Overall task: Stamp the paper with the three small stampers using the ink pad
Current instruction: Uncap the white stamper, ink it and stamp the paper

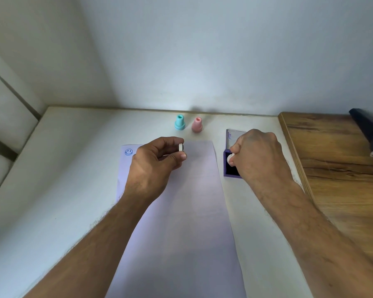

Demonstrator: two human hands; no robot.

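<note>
Here, right hand [256,153] pressing stamper [230,158] into ink pad [229,168], left hand [155,160] above paper [181,211]

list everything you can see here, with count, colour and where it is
paper: one, pale lilac, centre of the table, lengthwise away from the person
smiley stamp mark: one, blue, far left corner of the paper
stampers: one teal, one pink, upright beyond the paper
ink pad: one, purple, open, right of the paper
white table: one, under everything
wooden surface: one, brown, at right
dark object: one, far right, unclear
left hand: pinches a small white cap
right hand: holds a white stamper at the ink pad
</note>
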